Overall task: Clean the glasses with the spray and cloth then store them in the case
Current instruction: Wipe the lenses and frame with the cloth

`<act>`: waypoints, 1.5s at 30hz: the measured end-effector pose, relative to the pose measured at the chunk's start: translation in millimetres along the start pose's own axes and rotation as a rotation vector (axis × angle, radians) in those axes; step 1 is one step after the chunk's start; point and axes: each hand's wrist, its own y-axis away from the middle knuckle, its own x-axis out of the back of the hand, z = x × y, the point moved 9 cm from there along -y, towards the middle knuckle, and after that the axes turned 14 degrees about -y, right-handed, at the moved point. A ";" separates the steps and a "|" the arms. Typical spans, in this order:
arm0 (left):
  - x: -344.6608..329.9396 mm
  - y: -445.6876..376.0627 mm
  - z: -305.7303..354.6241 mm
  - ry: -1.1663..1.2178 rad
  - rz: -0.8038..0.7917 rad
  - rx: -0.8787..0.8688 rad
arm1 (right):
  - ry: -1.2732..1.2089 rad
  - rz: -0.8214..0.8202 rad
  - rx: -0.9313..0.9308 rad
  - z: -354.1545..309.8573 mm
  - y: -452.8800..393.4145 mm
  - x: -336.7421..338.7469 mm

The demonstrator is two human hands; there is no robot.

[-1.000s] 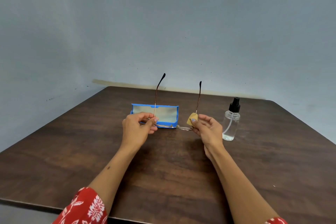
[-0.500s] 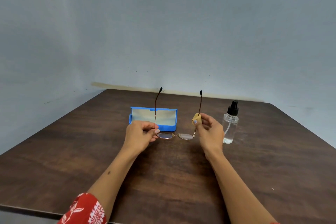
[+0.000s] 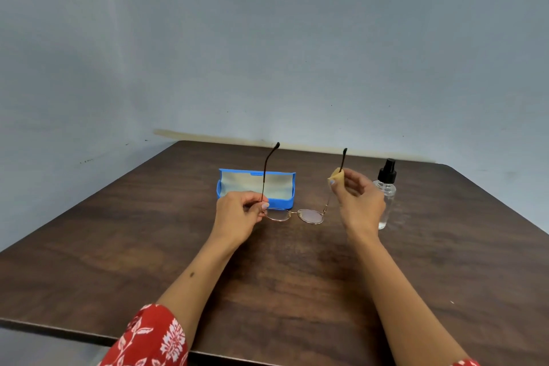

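Thin gold-rimmed glasses (image 3: 309, 215) hang lenses down just above the table, both temple arms pointing up. My left hand (image 3: 240, 214) pinches the left temple near its hinge. My right hand (image 3: 358, 199) pinches a small yellow cloth (image 3: 335, 176) around the upper part of the right temple. Behind the glasses the blue case (image 3: 257, 189) lies open, its pale lining showing. The clear spray bottle (image 3: 386, 193) with a black pump top stands upright just right of my right hand, partly hidden by it.
A dark wooden table (image 3: 267, 270) fills the lower view, its far edge against a plain grey wall and its near edge under my forearms. Red floral sleeves show at the bottom.
The glasses have come toward me and the lenses now show in front of the case. My right hand with the cloth has slid up the right temple arm.
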 end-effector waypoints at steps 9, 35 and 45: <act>2.7 0.1 -0.4 0.044 0.045 0.003 | 0.208 -0.059 -0.143 18.1 6.5 -0.7; -4.2 1.1 -9.2 0.124 0.079 0.046 | 0.206 -0.054 -0.180 13.1 4.9 -0.4; -10.5 2.1 -9.6 0.144 0.041 0.057 | 0.125 -0.017 0.020 -28.5 -10.5 -5.7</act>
